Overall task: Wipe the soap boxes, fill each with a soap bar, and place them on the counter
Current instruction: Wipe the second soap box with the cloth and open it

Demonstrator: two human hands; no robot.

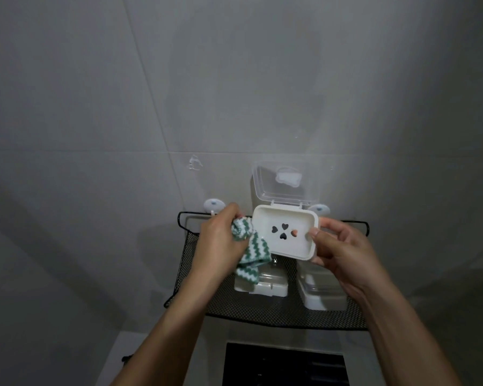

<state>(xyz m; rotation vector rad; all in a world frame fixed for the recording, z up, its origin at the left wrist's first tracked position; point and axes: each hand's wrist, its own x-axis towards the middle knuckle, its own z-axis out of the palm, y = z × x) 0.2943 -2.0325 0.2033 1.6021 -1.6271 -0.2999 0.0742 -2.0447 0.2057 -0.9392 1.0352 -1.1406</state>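
Note:
A white soap box (286, 232) with heart-shaped drain holes is held up above the shelf, tilted toward me, its clear lid (285, 183) flipped open upward. My right hand (340, 250) grips the box's right end, thumb on the rim. Bunched in my left hand (221, 238) is a green-and-white zigzag cloth (248, 246), which touches the box's left edge and hangs down. Two more closed white soap boxes sit on the shelf below, one on the left (262, 285) and one on the right (322, 295). No soap bar is visible.
A black mesh wall shelf (262, 313) hangs from two suction hooks (214, 204) on the grey tiled wall (179, 93). Below it lies a pale counter (151, 349) with a dark rectangular panel (286, 364).

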